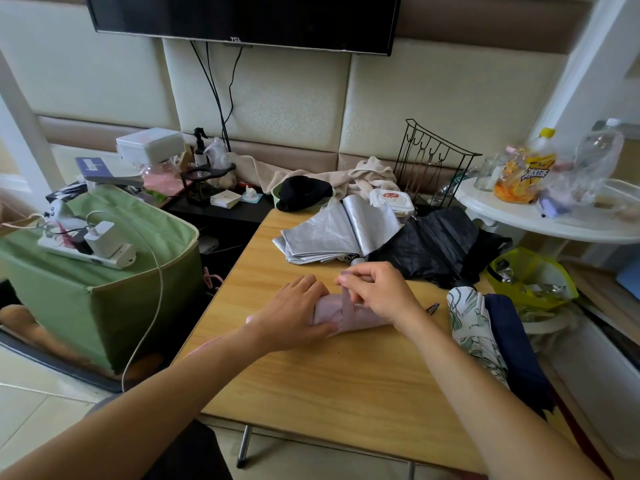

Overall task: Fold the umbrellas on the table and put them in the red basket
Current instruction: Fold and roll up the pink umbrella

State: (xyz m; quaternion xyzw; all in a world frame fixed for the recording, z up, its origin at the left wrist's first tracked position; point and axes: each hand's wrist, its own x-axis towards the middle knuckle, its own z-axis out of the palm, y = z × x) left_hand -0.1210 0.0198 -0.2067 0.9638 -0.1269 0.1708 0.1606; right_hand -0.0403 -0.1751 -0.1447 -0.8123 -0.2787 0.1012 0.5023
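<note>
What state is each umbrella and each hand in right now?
Pink umbrella: rolled up on the table, strap not yet fastened.
Left hand: pressing the roll flat.
Right hand: pinching the strap.
Silver umbrella: collapsed, canopy loose.
Black umbrella: collapsed, canopy loose.
Leaf-print umbrella: rolled.
Navy umbrella: rolled.

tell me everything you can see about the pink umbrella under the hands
The pink umbrella is pale pink fabric, rolled into a short bundle lying flat on the wooden table. The left hand presses down on its left end; the right hand pinches its closing strap, which runs up over the bundle. Its handle is hidden.
</note>
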